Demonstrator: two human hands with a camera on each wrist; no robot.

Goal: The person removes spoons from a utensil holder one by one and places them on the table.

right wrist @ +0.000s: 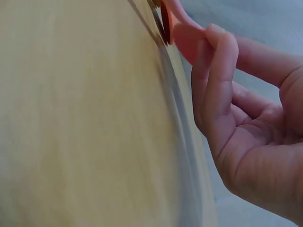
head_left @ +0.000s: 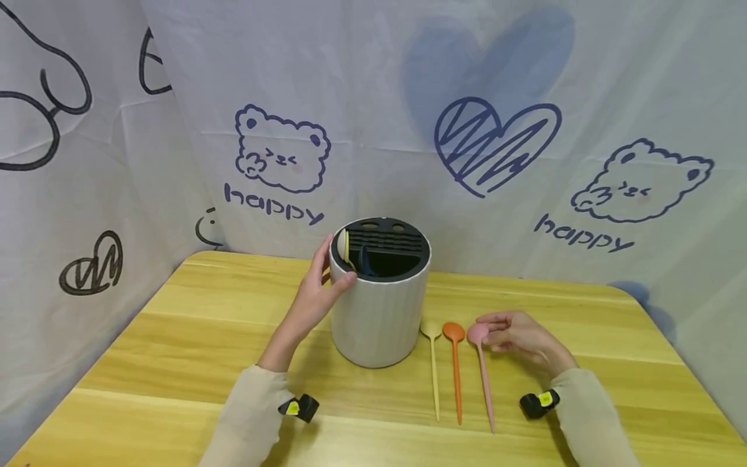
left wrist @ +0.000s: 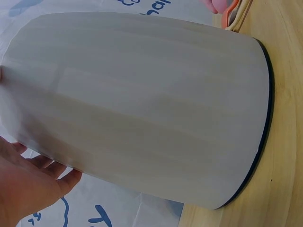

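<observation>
- Right hand [head_left: 519,337] lies low on the wooden table [head_left: 175,363], its fingertips [right wrist: 215,42] pinching the bowl of the pink spoon [head_left: 483,370].
- Pink spoon lies flat, rightmost of three, handle pointing toward the person, beside the orange spoon [head_left: 456,370] and yellow spoon [head_left: 434,363].
- Left hand [head_left: 318,292] grips the rim of the white ribbed utensil holder [head_left: 379,318], which stands upright just left of the spoons.

Wooden table [head_left: 175,363] before white, seemingly fabric backdrop [head_left: 525,78] with cartoon bears.
</observation>
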